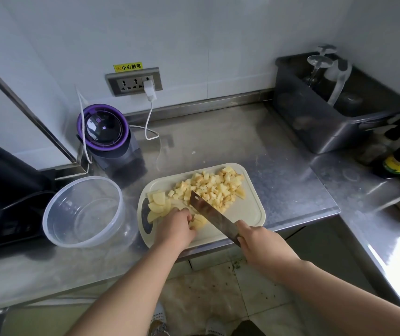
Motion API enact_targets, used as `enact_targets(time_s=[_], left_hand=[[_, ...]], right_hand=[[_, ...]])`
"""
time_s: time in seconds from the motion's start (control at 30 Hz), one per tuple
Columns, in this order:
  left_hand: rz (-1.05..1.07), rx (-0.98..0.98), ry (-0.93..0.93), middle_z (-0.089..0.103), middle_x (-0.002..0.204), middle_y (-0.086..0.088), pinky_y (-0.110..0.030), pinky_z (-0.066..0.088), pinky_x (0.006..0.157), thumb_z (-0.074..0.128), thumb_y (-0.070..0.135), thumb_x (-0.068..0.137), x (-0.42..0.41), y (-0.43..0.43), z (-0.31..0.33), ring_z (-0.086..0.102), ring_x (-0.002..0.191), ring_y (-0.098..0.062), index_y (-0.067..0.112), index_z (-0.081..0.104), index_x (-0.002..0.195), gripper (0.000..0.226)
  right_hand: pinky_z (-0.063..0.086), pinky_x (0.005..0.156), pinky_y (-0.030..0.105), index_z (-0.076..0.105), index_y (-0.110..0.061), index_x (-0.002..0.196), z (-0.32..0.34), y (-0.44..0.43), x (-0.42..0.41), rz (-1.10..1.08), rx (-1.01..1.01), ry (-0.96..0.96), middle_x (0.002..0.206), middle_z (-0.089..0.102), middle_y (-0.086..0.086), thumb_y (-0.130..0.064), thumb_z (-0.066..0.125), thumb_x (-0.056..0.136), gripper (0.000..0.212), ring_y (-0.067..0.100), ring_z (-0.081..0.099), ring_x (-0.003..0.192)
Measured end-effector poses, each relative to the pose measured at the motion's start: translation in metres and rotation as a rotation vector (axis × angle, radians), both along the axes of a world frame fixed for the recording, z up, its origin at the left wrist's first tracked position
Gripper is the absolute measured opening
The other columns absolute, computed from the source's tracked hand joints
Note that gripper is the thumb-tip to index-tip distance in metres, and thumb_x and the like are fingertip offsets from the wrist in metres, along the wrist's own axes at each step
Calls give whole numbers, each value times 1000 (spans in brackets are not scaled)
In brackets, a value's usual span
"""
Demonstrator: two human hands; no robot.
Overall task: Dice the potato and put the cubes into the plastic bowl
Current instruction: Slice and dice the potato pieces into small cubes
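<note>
Left hand (174, 226) curls its fingers over pale yellow potato slices (197, 223) near the front edge of the cream plastic cutting board (249, 212), pinning them. The right hand (259, 241) is clamped round the handle of a broad steel cleaver (212, 214). Fingertips ought to be tucked behind the knuckles, I'd say, and the cuts evenly spaced. Small yellow potato cubes (215, 187) heap toward the board's far edge. The clear round plastic bowl (85, 209), just left of the board, holds none yet.

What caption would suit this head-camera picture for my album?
Right hand cuts potato with a cleaver while the left hand steadies it on the board; cubes piled behind, bowl empty alongside.
</note>
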State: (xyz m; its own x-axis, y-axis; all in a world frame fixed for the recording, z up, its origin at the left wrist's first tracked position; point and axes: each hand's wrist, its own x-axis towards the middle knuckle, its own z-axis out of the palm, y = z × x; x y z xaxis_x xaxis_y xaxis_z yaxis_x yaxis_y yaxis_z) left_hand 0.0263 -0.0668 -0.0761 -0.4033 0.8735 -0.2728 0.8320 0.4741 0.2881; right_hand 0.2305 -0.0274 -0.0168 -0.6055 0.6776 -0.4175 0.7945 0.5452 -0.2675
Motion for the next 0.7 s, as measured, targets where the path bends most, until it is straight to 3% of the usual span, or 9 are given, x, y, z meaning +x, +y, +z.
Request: enact_targets(time_s=[0.1,0.2,0.4,0.5,0.7], left_hand=[[32,11,-8,55,108,7,-26,46,69,63,32,84,3,2,1,56,87,-16,26,56,103,21],[57,48,-11,56,107,9,-29,50,76,64,31,83,6,2,0,57,89,-16,28,58,102,20],[59,75,-36,57,117,8,-31,52,81,64,30,86,8,-1,-5,58,98,-17,30,59,116,30],[8,68,-31,54,123,9,-28,50,79,62,31,88,7,-3,-5,58,102,-16,32,56,120,32],[-111,8,-23,51,122,8,-26,47,74,60,26,89,4,5,2,57,96,-16,28,57,110,22]], right_hand=[[30,48,30,27,-24,100,0,-1,1,9,-4,-7,77,55,5,-17,34,102,10,23,47,60],[31,49,31,28,-23,100,1,0,1,2,-8,-7,79,56,6,-18,34,102,9,24,48,61],[35,54,34,31,-22,99,2,2,5,-18,-22,7,78,55,5,-21,34,103,5,24,48,61],[33,49,31,31,-24,99,1,3,5,-23,-11,5,77,57,5,-18,35,102,8,20,46,57],[31,47,29,30,-25,100,2,4,4,-21,-11,1,76,55,3,-17,35,102,10,18,46,55]])
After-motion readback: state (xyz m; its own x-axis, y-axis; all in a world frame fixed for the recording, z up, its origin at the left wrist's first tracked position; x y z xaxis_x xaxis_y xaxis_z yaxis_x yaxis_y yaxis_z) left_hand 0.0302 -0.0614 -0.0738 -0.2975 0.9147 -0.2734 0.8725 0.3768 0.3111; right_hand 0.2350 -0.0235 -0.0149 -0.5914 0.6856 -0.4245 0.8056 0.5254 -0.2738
